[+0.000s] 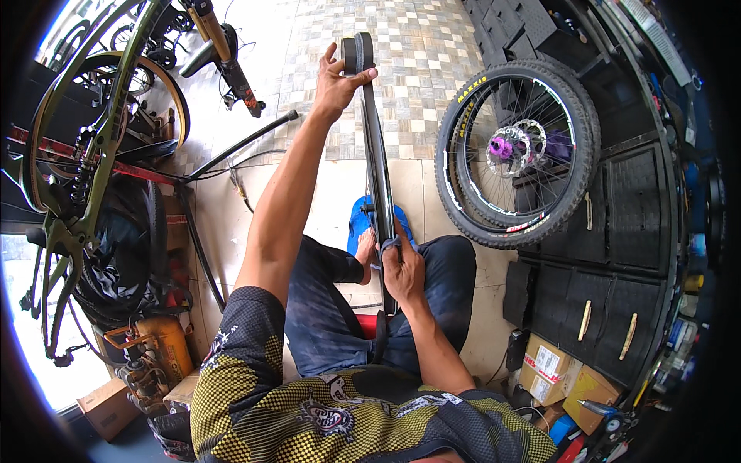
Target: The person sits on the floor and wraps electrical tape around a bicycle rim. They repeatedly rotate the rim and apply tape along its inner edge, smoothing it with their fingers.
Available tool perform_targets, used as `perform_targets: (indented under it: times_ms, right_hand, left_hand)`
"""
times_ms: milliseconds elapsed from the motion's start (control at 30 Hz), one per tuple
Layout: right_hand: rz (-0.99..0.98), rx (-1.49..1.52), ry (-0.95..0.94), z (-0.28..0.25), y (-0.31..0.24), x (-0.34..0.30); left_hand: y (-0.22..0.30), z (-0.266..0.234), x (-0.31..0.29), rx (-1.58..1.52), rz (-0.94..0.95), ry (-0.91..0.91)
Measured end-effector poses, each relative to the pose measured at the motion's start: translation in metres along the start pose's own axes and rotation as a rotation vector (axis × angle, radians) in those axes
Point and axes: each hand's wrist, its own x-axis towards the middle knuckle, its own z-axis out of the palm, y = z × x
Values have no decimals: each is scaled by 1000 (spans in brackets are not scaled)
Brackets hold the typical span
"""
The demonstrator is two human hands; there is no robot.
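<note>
A bicycle wheel (pixel 380 174) stands edge-on between my knees, its black rim running away from me. Beyond its far end my left hand (pixel 336 89) grips a roll of black tape (pixel 357 55) between thumb and fingers. From the roll, a dark strip (pixel 368 96) runs down to the rim. My right hand (pixel 405 272) is closed around the near part of the rim, its thumb on top. A small dark cloth-like piece (pixel 392 244) shows at the thumb; I cannot tell what it is. A hub axle end (pixel 368 208) sticks out left of the rim.
Two wheels with knobbly tyres (pixel 455 201) lean against black cabinets (pixel 637 208) at right. A green bike frame (pixel 96 208) hangs at left, by a black stand leg (pixel 202 251). Cardboard boxes (pixel 546 366) sit low at right. A blue object (pixel 403 225) lies by my foot.
</note>
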Motion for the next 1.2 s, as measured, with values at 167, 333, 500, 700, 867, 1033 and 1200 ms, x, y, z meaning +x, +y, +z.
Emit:
perform_targets:
  times_ms: [167,333,500,700,867,1033,1200]
  right_hand:
    - [1,4,4,-1,-2,0]
    - [-17,18,4,0,-3,0]
    - [-34,-4,4,-1,-1,0]
    - [-24,-1,7,-1,-2,-1]
    - [-29,-9,4,-1,-1,-1]
    - [-19,-16,18,-3,0,-1]
    - [-23,-14,4,-2,-4,-1]
  left_hand:
    - [-16,3,-2,-2,-18,-5]
    - [-31,5,-5,-42,-51,-22]
    - [-40,9,-10,47,-89,-30]
    - [-45,15,-18,17,-81,-37]
    - [-43,18,-18,-18,-79,-26]
    - [-37,24,-15,-36,-79,-16]
    - [-63,23,-18,-51,-82,1]
